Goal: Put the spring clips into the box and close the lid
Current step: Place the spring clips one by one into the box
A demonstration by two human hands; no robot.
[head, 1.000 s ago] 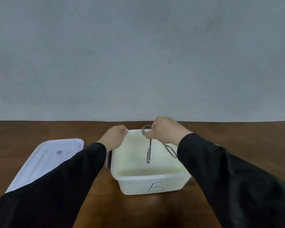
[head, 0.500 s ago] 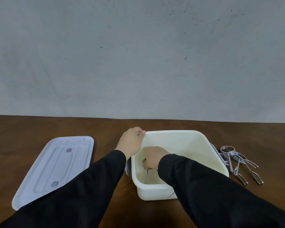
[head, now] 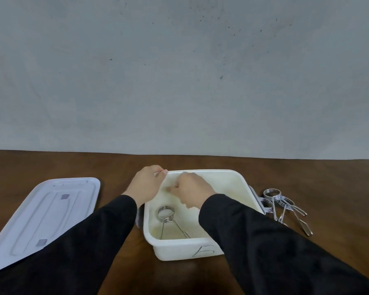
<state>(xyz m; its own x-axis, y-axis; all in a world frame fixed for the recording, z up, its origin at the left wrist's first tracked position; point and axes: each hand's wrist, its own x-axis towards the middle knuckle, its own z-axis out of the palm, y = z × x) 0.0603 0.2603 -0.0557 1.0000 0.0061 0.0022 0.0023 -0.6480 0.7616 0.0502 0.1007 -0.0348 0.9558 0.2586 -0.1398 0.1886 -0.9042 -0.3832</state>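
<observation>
Release done: our right hand [head: 191, 191] rises, fingers loosely curled and empty, leaving one spring clip [head: 168, 218] inside the box [head: 179, 249]; left hand [head: 146, 184] pinches its rim. More clips [head: 282, 206] wait beside it; lid [head: 43, 211] off.

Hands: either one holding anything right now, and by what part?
Left hand grips the white plastic box by its far-left rim corner. Right hand is over the box, holding nothing; the steel spring clip lies inside.
</observation>
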